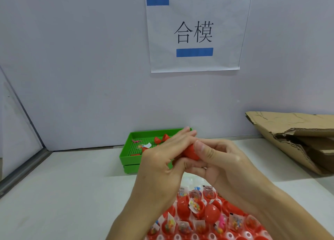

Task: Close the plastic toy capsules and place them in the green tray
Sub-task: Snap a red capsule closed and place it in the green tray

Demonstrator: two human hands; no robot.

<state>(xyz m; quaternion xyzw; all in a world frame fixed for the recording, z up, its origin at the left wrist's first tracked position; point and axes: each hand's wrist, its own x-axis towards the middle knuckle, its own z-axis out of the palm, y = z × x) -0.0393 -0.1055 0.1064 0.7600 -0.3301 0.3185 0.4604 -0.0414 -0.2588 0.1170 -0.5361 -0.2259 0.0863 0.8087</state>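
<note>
Both my hands meet above the white table, in front of the green tray [126,155]. Between them is a red plastic capsule [191,152]; only part of its red shell shows. My right hand [220,160] curls round it, thumb lying over the top. My left hand [162,158] closes on it from the left, fingers stretched toward the tray. Whether the capsule's two halves are joined is hidden. In the tray lie red capsule halves [160,139], a small pink toy [136,141] and a paper slip [147,145].
Near the bottom edge sits a holder with several open red capsule halves [182,207] filled with bagged toys, plus one closed red capsule [211,212]. Flattened cardboard [292,136] lies at the right. A wall with a paper sign [194,31] stands behind the tray.
</note>
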